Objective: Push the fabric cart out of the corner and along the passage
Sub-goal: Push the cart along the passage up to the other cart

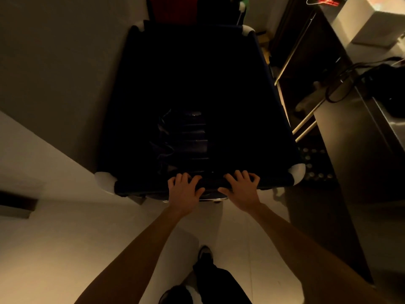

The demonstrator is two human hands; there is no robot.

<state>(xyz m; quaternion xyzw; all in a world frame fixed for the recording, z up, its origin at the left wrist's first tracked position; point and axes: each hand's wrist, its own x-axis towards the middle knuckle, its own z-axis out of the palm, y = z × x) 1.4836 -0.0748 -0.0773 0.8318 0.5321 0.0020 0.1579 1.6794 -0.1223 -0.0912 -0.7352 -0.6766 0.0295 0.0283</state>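
The inside of the cart (197, 84) is almost black; only faint folds of dark cloth (182, 139) show near the bottom, and what they are cannot be made out. The far end of the cart runs into dim red and dark shapes that the top edge cuts off. Under the near rim a bit of shiny metal shows, with the rest hidden by the fabric and the hands.

The cart fills the middle of the view, with a grey wall (54, 73) close on its left and a steel desk (361, 128) close on its right. Its near rim lies directly under both hands. The left hand (186, 189) and the right hand (241, 189) rest side by side on the middle of that rim, a small gap between them. Each grip is spread, fingers draped over the rim's top and thumbs on its near face, not closed round it.

Four white corner caps show, one cart, two hands, two bare forearms. One white box (372, 20) and dark cables (350, 80) sit on the desk. Below, one shoe (205, 253) and a dark trouser leg stand on the pale floor (65, 249)
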